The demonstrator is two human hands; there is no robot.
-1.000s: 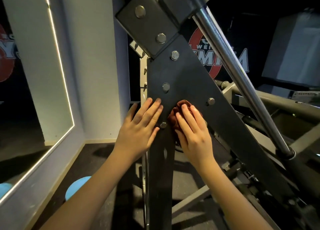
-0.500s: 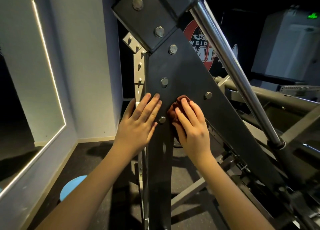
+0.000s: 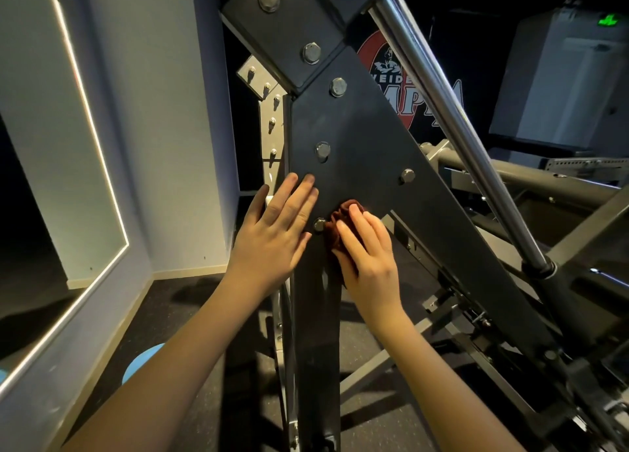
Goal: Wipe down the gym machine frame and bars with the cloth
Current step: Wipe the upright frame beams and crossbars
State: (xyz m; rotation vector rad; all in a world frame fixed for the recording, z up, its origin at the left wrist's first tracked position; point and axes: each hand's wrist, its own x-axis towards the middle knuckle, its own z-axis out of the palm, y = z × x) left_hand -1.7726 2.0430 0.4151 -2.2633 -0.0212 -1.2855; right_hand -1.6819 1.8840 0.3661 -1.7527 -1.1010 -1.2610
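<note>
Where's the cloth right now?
Head view, centre: the cloth sits bunched under the right hand against the dark frame plate, just right of a bolt, left hand flat beside it.

My right grip (image 3: 367,257) now sits lower on the dark frame plate (image 3: 367,152), and the maroon cloth (image 3: 340,218) under it is lower too. A second ago the cloth's top edge is level with the right-hand bolt (image 3: 407,175); now it lies below that bolt, and the bunch sits just beside the lower bolt (image 3: 320,225). My head view dips and swings right, so a green lit sign (image 3: 609,20) shows at top right.
</note>
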